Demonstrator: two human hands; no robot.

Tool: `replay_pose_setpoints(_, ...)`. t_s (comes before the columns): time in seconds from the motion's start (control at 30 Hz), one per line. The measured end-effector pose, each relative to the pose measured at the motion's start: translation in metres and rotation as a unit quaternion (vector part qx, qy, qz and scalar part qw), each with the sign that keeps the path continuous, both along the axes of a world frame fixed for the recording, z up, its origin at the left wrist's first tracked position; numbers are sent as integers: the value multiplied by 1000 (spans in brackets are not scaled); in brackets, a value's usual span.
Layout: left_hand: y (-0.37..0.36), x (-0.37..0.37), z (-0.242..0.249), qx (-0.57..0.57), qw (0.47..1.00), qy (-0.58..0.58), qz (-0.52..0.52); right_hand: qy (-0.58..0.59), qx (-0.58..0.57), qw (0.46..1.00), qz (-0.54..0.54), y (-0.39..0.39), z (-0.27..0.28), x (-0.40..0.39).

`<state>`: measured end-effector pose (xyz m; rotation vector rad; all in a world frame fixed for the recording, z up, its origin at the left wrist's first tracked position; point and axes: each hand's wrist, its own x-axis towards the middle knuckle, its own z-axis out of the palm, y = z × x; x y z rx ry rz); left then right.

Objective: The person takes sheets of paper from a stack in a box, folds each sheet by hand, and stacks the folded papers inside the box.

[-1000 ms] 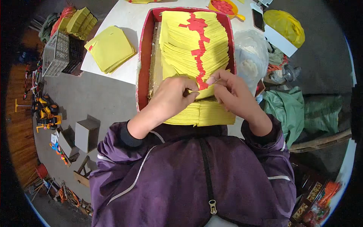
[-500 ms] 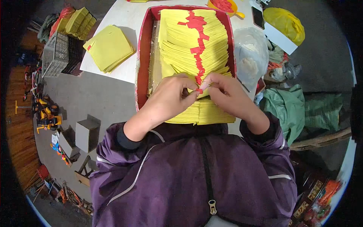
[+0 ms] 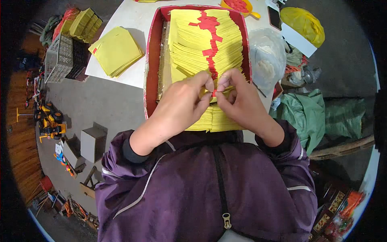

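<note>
Between my two hands is a small red paper slip, its ends hidden by the fingertips. My left hand is closed, thumb and forefinger pinching the slip from the left. From the right, my right hand pinches it the same way. Below them lies a bundle of folded yellow paper at the near end of a red box. Rows of overlapping yellow paper sheets fill the box beyond my fingers, with a line of red slips down their middle.
Loose yellow sheets lie on the white table to the left. A yellow bowl of red slips, a phone and a clear plastic bag are at the right. Green sacks stand on the floor.
Both hands have shifted slightly, their forefingers lifting higher over the yellow sheets. The right thumb has come in against the red slip, which now sits between both thumbs.
</note>
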<state>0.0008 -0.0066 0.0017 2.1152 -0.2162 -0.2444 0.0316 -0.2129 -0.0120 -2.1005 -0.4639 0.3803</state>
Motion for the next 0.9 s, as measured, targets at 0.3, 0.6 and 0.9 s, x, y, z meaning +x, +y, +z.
replay_pose_setpoints(0.3, 0, -1, -21, 12, 993, -110, -37, -7, -9, 1000, 15, -4, 4, -6)
replay_pose_setpoints(0.6, 10, -2, -16, 110, 984, -140, -8, -221, -75, 972, 28, -20, 6, 9)
replay_pose_setpoints(0.9, 32, 15, -28, 233, 932, -276, -30, -341, -161, 918, 118, -20, -1, 23)
